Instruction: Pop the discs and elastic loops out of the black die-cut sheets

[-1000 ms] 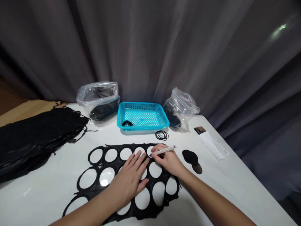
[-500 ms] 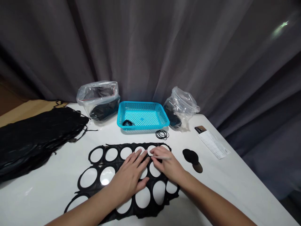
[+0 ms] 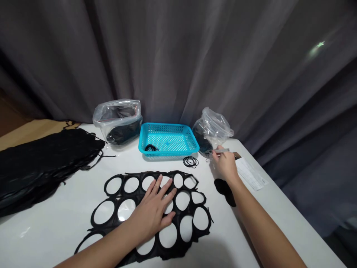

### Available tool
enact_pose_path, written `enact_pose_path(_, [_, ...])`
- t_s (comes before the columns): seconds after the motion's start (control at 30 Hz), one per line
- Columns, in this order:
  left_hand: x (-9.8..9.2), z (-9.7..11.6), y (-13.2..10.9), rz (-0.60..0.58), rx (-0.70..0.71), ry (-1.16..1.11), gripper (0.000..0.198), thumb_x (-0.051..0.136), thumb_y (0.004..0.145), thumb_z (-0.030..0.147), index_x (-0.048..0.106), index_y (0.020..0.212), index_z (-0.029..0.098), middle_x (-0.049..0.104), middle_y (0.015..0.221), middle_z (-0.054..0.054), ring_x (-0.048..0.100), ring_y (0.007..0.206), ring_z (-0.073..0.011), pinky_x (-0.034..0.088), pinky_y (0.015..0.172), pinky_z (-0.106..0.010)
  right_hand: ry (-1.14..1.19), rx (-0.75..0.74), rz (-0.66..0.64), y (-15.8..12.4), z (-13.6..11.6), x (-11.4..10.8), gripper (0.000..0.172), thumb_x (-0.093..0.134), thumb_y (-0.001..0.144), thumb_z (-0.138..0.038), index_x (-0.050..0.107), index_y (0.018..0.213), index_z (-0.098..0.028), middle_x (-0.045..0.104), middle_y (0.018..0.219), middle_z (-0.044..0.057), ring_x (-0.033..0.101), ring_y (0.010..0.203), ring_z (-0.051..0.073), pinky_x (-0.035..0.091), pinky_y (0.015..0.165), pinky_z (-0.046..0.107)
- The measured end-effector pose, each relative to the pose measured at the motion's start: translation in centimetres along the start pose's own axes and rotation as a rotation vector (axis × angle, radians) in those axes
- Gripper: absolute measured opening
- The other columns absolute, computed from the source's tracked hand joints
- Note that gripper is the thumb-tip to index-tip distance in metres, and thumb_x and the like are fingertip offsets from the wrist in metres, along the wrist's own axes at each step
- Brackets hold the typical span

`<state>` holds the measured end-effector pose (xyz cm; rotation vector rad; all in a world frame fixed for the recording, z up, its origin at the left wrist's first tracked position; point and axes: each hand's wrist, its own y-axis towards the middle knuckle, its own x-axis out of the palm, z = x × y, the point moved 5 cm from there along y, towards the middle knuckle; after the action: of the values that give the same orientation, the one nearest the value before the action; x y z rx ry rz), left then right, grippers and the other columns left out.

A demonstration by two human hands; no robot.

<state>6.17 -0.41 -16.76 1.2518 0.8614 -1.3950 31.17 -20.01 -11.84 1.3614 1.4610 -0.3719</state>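
A black rubber sheet (image 3: 139, 193) with several round cut-outs lies flat on the white table (image 3: 55, 219). My left hand (image 3: 154, 210) presses down on its middle, fingers spread. My right hand (image 3: 224, 165) is raised to the right, near the right plastic bag (image 3: 213, 128), pinching a thin white tool (image 3: 221, 150). Whether a small black ring hangs from the tool tip I cannot tell. Black discs (image 3: 223, 186) lie just below my right wrist. A loose bunch of black rings (image 3: 191, 161) sits in front of the turquoise basket (image 3: 167, 138).
A stack of black sheets (image 3: 41, 160) fills the left side. A second plastic bag (image 3: 119, 119) with dark contents stands left of the basket. A paper slip (image 3: 251, 173) lies at the right edge. Grey curtains hang behind.
My right hand lifted off the sheet's upper edge and moved right and back toward the right bag, carrying the white tool. My left hand stayed pressed on the sheet.
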Motion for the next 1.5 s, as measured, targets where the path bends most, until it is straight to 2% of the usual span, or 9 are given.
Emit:
enact_pose_path(0.13, [0.1,0.0,0.1,-0.007,-0.005,0.009,0.062,0.058,0.094,0.043,0.044,0.150,0.023,0.029,0.162,-0.009,0.015,0.149,-0.0411,0.030,0.115,-0.061,0.251,-0.027,-0.134,-0.7,-2.3,2.1,0.021,0.051,0.086,-0.035,0.050,0.071,-0.021,0.060,0.063,0.004,0.054,0.060,0.019,0.036,0.061,0.029])
enact_pose_path(0.33, [-0.2,0.1,0.0,-0.024,-0.008,0.030,0.062,0.057,0.094,0.044,0.043,0.150,0.022,0.028,0.162,-0.009,0.013,0.150,-0.0405,0.029,0.116,-0.060,0.870,0.227,-0.355,-1.6,-3.4,6.1,0.037,0.064,0.072,-0.054,0.046,0.070,-0.022,0.068,0.076,0.007,0.064,0.073,0.021,0.047,0.065,0.029])
enact_pose_path(0.53, [-0.3,0.2,-0.1,0.026,0.010,0.050,0.062,0.060,0.093,0.044,0.045,0.149,0.021,0.031,0.160,-0.011,0.016,0.150,-0.0388,0.029,0.116,-0.058,0.739,0.228,-0.317,-2.2,-1.6,6.1,0.042,0.069,0.069,-0.057,0.052,0.065,-0.019,0.057,0.062,0.003,0.052,0.062,0.017,0.038,0.055,0.026])
enact_pose_path(0.77, [-1.4,-0.6,-2.6,0.134,0.039,0.131,0.061,0.055,0.097,0.050,0.046,0.146,0.014,0.036,0.156,-0.018,0.032,0.146,-0.0327,0.031,0.118,-0.050,0.606,0.213,-0.174,-2.8,-0.9,2.5,0.035,0.061,0.080,-0.052,0.051,0.070,-0.020,0.049,0.059,-0.002,0.044,0.060,0.016,0.035,0.057,0.026])
enact_pose_path(0.87, [-2.1,-1.0,-4.3,0.171,0.030,0.140,0.058,0.051,0.099,0.049,0.044,0.147,0.016,0.039,0.155,-0.016,0.036,0.144,-0.0307,0.032,0.117,-0.048,0.673,0.134,-0.210,-3.4,-3.0,1.5,0.032,0.062,0.084,-0.048,0.052,0.074,-0.020,0.055,0.064,0.000,0.050,0.063,0.016,0.038,0.060,0.027])
enact_pose_path(1.0, [-2.3,-1.0,-5.2,0.183,0.021,0.182,0.061,0.051,0.100,0.047,0.038,0.151,0.016,0.037,0.157,-0.013,0.038,0.143,-0.0285,0.034,0.114,-0.047,0.852,-0.001,-0.594,-6.1,-8.9,2.9,0.023,0.064,0.086,-0.040,0.060,0.082,-0.018,0.066,0.078,0.004,0.061,0.074,0.019,0.045,0.069,0.028])
enact_pose_path(1.1, [-1.9,-1.2,-4.9,0.174,-0.016,0.157,0.063,0.053,0.099,0.048,0.037,0.153,0.019,0.038,0.157,-0.008,0.039,0.142,-0.0293,0.035,0.112,-0.048,0.873,-0.102,-0.744,-8.2,-12.8,4.4,0.015,0.063,0.087,-0.032,0.065,0.086,-0.017,0.068,0.083,0.004,0.062,0.077,0.018,0.047,0.070,0.028])
enact_pose_path(1.23, [-1.2,-1.5,-4.6,0.170,-0.053,0.118,0.058,0.054,0.098,0.050,0.044,0.149,0.024,0.043,0.155,-0.005,0.039,0.141,-0.0322,0.034,0.112,-0.050,0.757,-0.182,-0.732,-9.8,-14.8,5.9,0.009,0.060,0.087,-0.024,0.066,0.087,-0.017,0.069,0.085,0.003,0.060,0.075,0.016,0.046,0.069,0.027])
enact_pose_path(1.5, [-0.6,-1.4,-4.6,0.161,-0.057,0.061,0.059,0.057,0.097,0.044,0.042,0.150,0.023,0.037,0.158,-0.006,0.032,0.146,-0.0323,0.031,0.116,-0.052,0.734,-0.182,-0.709,-10.3,-14.7,5.8,0.007,0.059,0.087,-0.022,0.065,0.090,-0.018,0.070,0.094,0.003,0.062,0.080,0.016,0.046,0.072,0.027])
